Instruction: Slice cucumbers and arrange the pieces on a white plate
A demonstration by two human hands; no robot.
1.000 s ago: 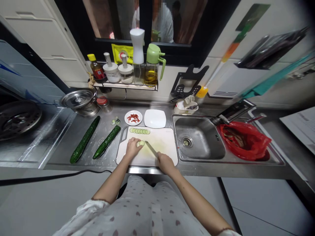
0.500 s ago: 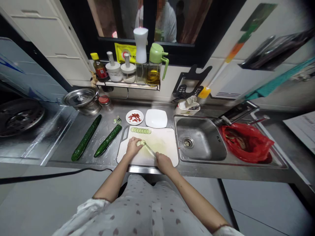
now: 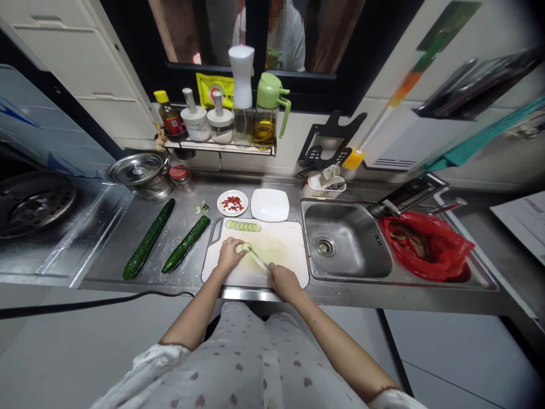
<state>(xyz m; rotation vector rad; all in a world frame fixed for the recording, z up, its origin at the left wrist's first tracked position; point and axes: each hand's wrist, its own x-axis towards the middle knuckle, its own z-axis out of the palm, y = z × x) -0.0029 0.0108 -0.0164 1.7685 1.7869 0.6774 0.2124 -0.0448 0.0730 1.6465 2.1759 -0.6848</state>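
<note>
My left hand (image 3: 230,254) is closed on a short pale piece of cucumber (image 3: 239,248) over the white cutting board (image 3: 283,272). In my right hand (image 3: 283,279) is the handle of a knife (image 3: 259,261), its blade reaching up and left to the cut end of the piece. Overlapping cucumber slices (image 3: 243,226) lie in a row near the board's top left. Left of the board rest a cut cucumber (image 3: 186,244) and a longer cucumber (image 3: 149,239), both dark green. My left fingers partly cover the piece.
Behind the board are a plate of chopped red pieces (image 3: 232,203) and a white square plate (image 3: 269,205). To the right is the sink (image 3: 347,241) with a red plastic bag (image 3: 428,247). A lidded pot (image 3: 138,175) and a seasoning shelf (image 3: 221,148) stand at the back.
The view has shifted very slightly. Both hands, the knife and the cucumber piece stay in almost the same place.
</note>
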